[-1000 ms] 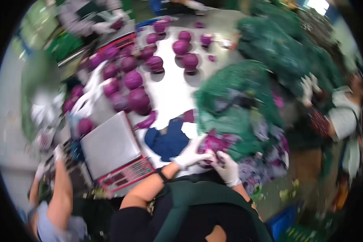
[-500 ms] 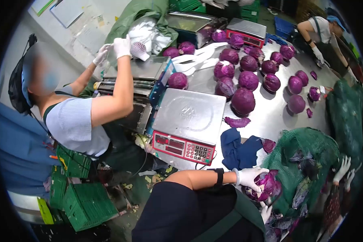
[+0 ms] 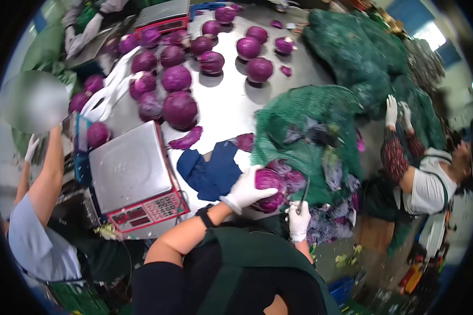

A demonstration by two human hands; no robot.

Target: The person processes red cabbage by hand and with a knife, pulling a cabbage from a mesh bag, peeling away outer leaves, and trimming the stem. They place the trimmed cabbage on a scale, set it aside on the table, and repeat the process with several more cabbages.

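While the left hand (image 3: 245,190), in a white glove, is cupped with its fingers wrapped over the near-left side of a red cabbage (image 3: 270,184), the cabbage sits at the near edge of the tabletop (image 3: 226,107), right against the palm and partly hidden by the fingers. The right hand (image 3: 299,220), also gloved, is closed around the handle of a knife (image 3: 304,193), whose dark blade points up and away just beside the cabbage's right side; whether the blade touches it cannot be told. Directly behind the cabbage lies a green mesh sack (image 3: 312,123) with loose purple leaves around its near end. To the left of the held cabbage a blue cloth (image 3: 207,170) lies flat on the tabletop, and further left stands a weighing scale (image 3: 134,176) with a red keypad front. More red cabbages are spread over the far part of the tabletop. Other people in white gloves work at the left and right sides.
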